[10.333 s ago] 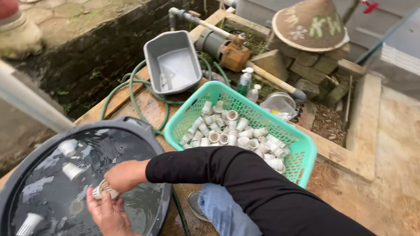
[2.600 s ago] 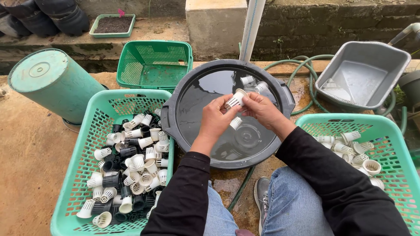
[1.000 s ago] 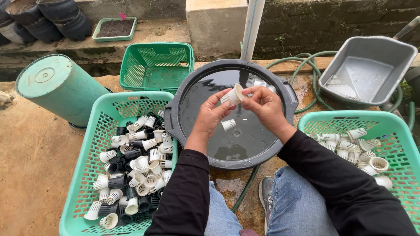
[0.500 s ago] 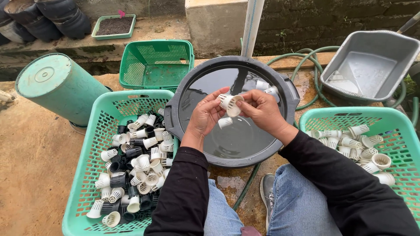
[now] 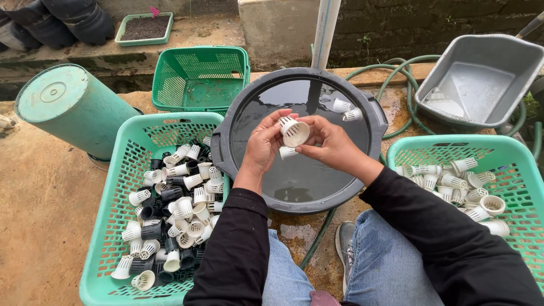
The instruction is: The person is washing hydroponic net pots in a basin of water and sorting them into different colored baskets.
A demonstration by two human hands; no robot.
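I sit outdoors on a damp concrete floor (image 5: 51, 226), a dark stone wall (image 5: 430, 25) ahead of me and a white pipe (image 5: 326, 31) rising just behind the round dark tub (image 5: 377, 122) of water between my knees; over that water my left hand (image 5: 263, 144) and right hand (image 5: 328, 144) meet, fingers pinching a small white slotted net cup (image 5: 294, 131), its open mouth tilted toward me; another white cup (image 5: 287, 152) shows just beneath it, and two more (image 5: 347, 110) float near the far rim; to my left a green basket (image 5: 107, 238) holds a heap of white and black cups; to my right a second green basket (image 5: 510, 150) holds white ones only; beyond lie a smaller empty green crate (image 5: 199, 76), a tipped green bucket (image 5: 76, 110), a grey tub (image 5: 481, 82), a coiled green hose (image 5: 396, 85) and a soil tray (image 5: 144, 28).
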